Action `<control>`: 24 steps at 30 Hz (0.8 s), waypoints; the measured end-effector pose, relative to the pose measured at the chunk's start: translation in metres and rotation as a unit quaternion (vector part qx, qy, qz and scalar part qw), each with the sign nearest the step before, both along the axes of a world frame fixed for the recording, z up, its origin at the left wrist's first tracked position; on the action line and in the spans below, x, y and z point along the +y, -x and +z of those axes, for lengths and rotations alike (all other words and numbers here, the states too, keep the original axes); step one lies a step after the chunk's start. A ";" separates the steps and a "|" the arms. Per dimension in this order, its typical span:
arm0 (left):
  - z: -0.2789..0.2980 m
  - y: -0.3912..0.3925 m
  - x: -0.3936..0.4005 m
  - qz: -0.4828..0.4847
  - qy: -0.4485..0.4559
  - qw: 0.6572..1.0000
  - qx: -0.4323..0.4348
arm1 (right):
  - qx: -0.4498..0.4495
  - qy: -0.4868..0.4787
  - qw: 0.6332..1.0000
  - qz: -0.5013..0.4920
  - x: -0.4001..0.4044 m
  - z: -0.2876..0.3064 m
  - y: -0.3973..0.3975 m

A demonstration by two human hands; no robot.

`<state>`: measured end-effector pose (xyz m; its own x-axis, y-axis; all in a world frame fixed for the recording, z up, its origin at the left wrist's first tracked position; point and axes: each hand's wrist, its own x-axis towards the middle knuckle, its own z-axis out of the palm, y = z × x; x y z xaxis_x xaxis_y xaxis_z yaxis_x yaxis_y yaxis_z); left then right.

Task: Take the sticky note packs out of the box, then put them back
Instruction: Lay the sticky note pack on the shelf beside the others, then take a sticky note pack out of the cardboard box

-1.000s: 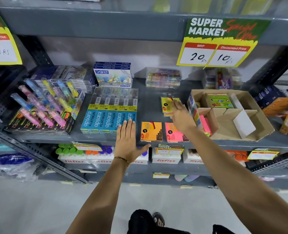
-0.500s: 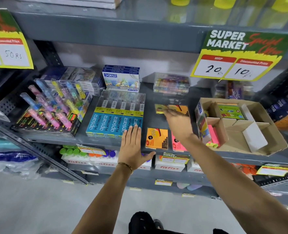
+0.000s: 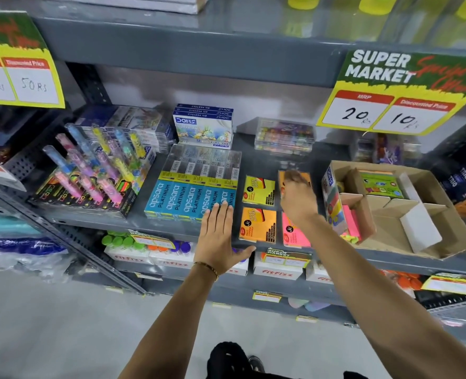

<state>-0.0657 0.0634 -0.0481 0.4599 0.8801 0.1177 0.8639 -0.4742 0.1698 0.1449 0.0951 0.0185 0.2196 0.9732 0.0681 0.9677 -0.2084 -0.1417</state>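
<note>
Grey metal shop shelf (image 3: pixel 262 165) carrying stationery. Nearest, the left hand (image 3: pixel 219 236) lies flat and spread at the shelf edge, holding nothing. Just beyond it, orange (image 3: pixel 258 225), pink (image 3: pixel 294 233) and yellow sticky note packs (image 3: pixel 259 190) lie in a grid beside the apsara pencil boxes (image 3: pixel 192 198). The right hand (image 3: pixel 297 198), blurred, covers a fourth, orange pack (image 3: pixel 284 179); whether it grips it cannot be told. Cardboard box (image 3: pixel 428 212) to the right still contains packs. Advice: set each pack flat and square, clear of its neighbours, before reaching back into the box.
</note>
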 end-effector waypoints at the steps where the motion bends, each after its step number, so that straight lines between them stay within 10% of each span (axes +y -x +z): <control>1: 0.000 0.000 0.000 0.001 0.002 1.000 0.003 | -0.002 0.039 0.999 -0.019 0.000 -0.001 -0.010; 15: 0.003 -0.002 -0.003 0.012 -0.015 1.000 0.025 | -0.128 -0.153 0.968 0.154 -0.066 0.003 0.010; 24: 0.005 -0.002 -0.004 0.001 -0.001 1.000 0.004 | -0.082 -0.059 0.964 0.248 -0.090 -0.040 0.036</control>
